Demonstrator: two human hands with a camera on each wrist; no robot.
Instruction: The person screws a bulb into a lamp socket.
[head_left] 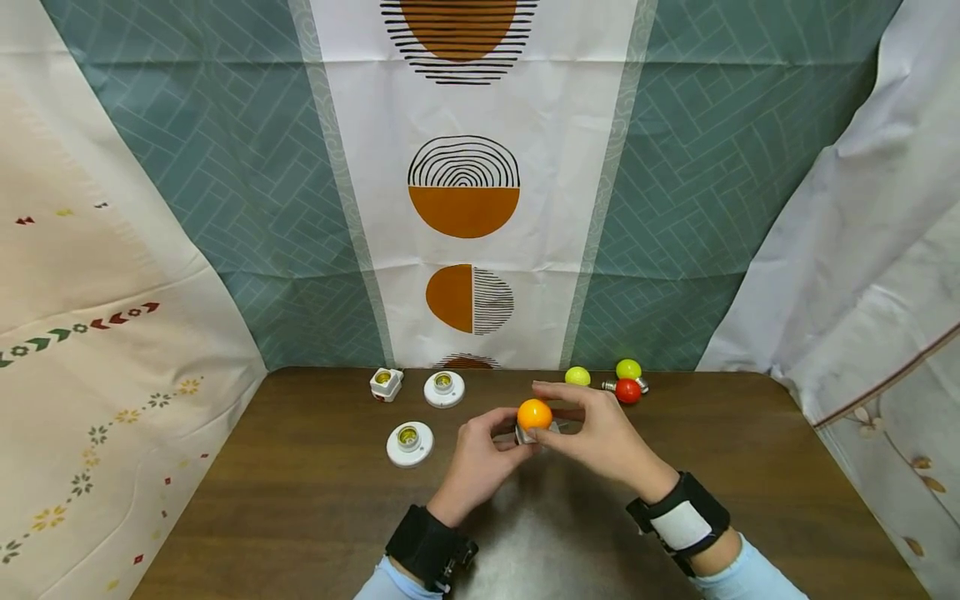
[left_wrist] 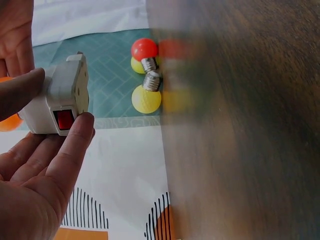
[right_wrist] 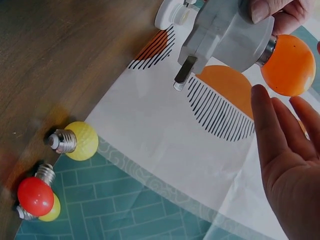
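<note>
My left hand [head_left: 480, 458] grips a white plug-in lamp holder [left_wrist: 64, 90] by its sides, held up off the table. A red switch [left_wrist: 65, 120] shows on its body, and a flat metal plug pin [right_wrist: 185, 74] sticks out of its end. An orange light bulb [head_left: 535, 414] sits in the holder's mouth, with a band of its metal base [right_wrist: 267, 51] visible between glass and holder. Around the bulb is my right hand [head_left: 596, 429], its fingers extended and spread; in the right wrist view the fingertips stand just off the orange glass.
At the back left of the brown table [head_left: 315, 500] lie a square white lamp holder [head_left: 386, 383] and two round ones, one farther back [head_left: 444, 390], one nearer [head_left: 408, 445]. Back right lie a red bulb [head_left: 627, 391] and two yellow bulbs [head_left: 577, 376]. A patterned curtain [head_left: 675, 208] hangs behind.
</note>
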